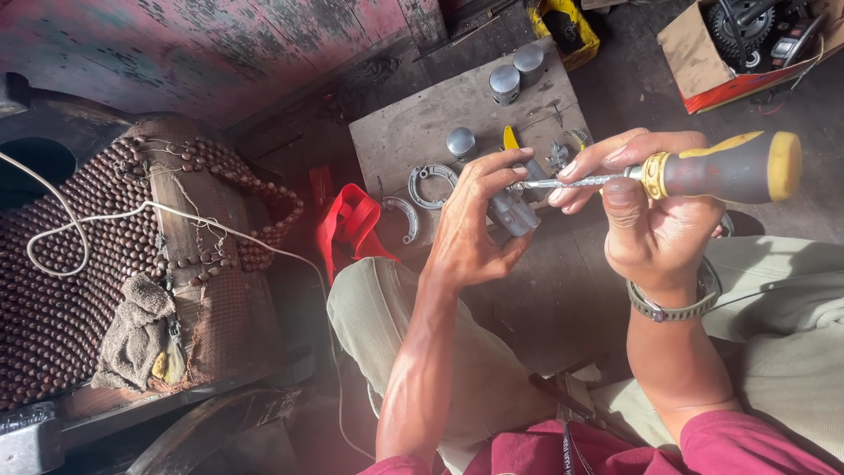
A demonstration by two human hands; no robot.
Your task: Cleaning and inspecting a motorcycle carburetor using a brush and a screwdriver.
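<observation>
A worn grey board (413, 123) on the floor carries three metal cylinders (505, 84), two curved brake shoes (431, 180) and a yellow-handled tool (511, 138). Just beside it lies a red strap (352, 224). To the left a brown beaded seat cover (79, 290) holds a crumpled rag (132, 339) and a white cord (79, 224) (looped once). A cardboard box (694, 53) of parts sits top right.

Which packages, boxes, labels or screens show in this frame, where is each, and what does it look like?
Cardboard box: top right on the floor, open, brown with a red lower edge, dark metal parts inside.
Yellow container: top centre beyond the board, small, yellow and black, partly cut off.
No screens or readable labels visible.
</observation>
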